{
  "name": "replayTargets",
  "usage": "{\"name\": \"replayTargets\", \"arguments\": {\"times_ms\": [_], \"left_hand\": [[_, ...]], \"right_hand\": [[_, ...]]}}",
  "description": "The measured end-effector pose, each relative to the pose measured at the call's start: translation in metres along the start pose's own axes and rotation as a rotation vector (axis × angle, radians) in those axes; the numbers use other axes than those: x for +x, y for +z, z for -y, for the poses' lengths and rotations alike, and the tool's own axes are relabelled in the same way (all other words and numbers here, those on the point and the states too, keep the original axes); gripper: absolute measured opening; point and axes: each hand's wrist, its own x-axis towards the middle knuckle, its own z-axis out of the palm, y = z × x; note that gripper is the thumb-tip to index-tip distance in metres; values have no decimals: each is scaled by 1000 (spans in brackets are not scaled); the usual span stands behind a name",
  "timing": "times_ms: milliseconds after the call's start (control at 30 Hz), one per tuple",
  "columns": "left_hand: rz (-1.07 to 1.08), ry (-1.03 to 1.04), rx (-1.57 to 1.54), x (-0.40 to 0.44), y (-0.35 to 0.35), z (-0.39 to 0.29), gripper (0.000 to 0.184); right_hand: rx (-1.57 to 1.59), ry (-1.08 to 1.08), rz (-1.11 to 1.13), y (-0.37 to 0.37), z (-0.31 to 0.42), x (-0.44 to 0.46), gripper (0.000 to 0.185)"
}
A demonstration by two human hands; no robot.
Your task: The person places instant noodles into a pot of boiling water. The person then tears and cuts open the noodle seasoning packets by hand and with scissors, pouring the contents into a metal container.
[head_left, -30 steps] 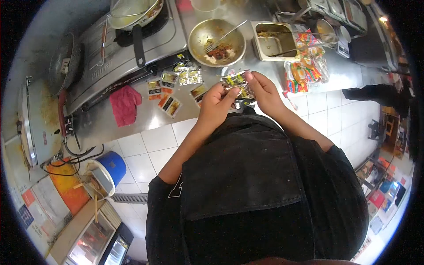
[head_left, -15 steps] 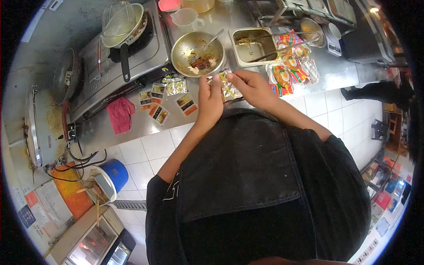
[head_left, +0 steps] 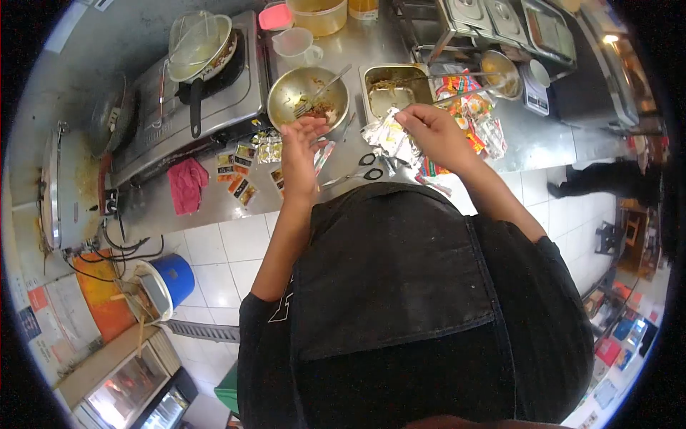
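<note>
My left hand (head_left: pixel 299 157) is raised just below the steel mixing bowl (head_left: pixel 279 93), its fingers apart and slightly curled. A fork (head_left: pixel 330 87) leans in that bowl beside dark reddish seasoning. My right hand (head_left: pixel 439 139) is closed in a pinch at the edge of a silver foil sachet (head_left: pixel 389 136), in front of the steel tray. More crumpled foil lies around it, so the sachet's outline is hard to separate. Between my hands, scissors with black handles (head_left: pixel 371 173) lie on the counter. Seasoning sachets (head_left: pixel 243 191) are spread left of my left hand.
A steel tray (head_left: pixel 366 93) with tongs (head_left: pixel 464 93) across it stands beyond my right hand, near colourful noodle wrappers (head_left: pixel 471 111). A gas stove (head_left: pixel 157 118) with a pan (head_left: pixel 214 68) is at left, near a pink cloth (head_left: pixel 187 186). A blue bucket (head_left: pixel 175 279) stands on the floor.
My hands have moved apart: the left leftward, open, the right rightward and still pinching foil. The scissors between them have come into view.
</note>
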Motion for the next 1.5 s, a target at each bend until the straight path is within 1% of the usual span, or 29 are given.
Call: {"name": "replayTargets", "arguments": {"times_ms": [67,133,167,233,267,333,400,433,533,567,633,667,700,733,800,833,933,1033,1133,1167,1233,1267,1300,1333,1367,1400,1433,1467,1500], "left_hand": [[49,-44,-15,-4,-8,12,69],[101,-117,-36,-9,-12,24,70],[133,-173,-49,-14,-11,28,70],[196,-283,-102,-26,-5,28,75],[232,-361,-275,-33,-2,27,65],[176,-326,-138,-39,-5,16,46],[197,-313,72,-36,-19,8,35],[210,-308,179,-36,-27,6,30],[148,-344,105,-38,-46,4,27],[154,-318,79,-38,-53,4,27],[172,-268,26,-38,-65,9,28],[175,-257,63,-36,-71,13,30],[178,-245,99,-33,-75,17,33],[183,-233,136,-33,-74,12,36],[113,-288,132,-36,-66,3,43],[79,-313,132,-38,-62,-4,46],[137,-219,180,-34,-64,2,53],[235,-396,157,-37,-61,-8,53],[181,-379,232,-39,-57,-7,52],[203,-346,114,-36,-58,2,51],[162,-362,132,-36,-61,3,48],[140,-368,143,-36,-61,2,47],[50,-355,188,-35,-61,5,39],[9,-358,108,-34,-59,1,39],[-34,-361,29,-35,-56,-7,40],[-76,-365,-51,-35,-55,-12,40],[-21,-368,-11,-28,-75,8,41],[50,-379,-103,-25,-84,10,40],[121,-388,-197,-24,-90,8,40]], "right_hand": [[262,-22,204,-1,-9,6,16],[288,-259,184,21,-13,2,23],[-82,-243,-24,28,-24,9,25],[-206,-242,-44,42,-24,17,25],[-276,-249,-46,57,-15,23,25],[-232,-261,-70,77,-19,27,26],[-134,-230,-46,93,-25,34,28],[-154,-161,-41,98,-22,36,27],[125,-140,-26,126,-25,41,21],[122,-140,-5,130,-22,39,19],[132,-188,-49,146,-26,34,23],[135,-212,-74,153,-29,33,25],[33,-243,-53,158,-37,31,34],[-44,-219,-62,162,-32,26,36],[-196,-169,-78,173,-19,17,40],[-202,-173,-108,178,-19,16,43],[-76,-99,-184,184,-24,18,36],[-217,-51,-198,177,-24,11,35],[-250,-155,-245,175,-24,5,37],[-261,-123,-217,171,-25,3,36],[-279,-66,-160,158,-30,1,34],[-334,-39,-188,152,-34,-1,31],[-389,-14,-215,146,-38,-3,29],[-444,8,-240,137,-45,-4,26],[-596,-16,-189,127,-70,-1,21],[-698,-48,-163,120,-90,-1,22],[-800,-80,-137,116,-108,-1,23],[-903,-114,-111,113,-124,0,24],[-905,-149,-66,113,-139,2,30]]}}
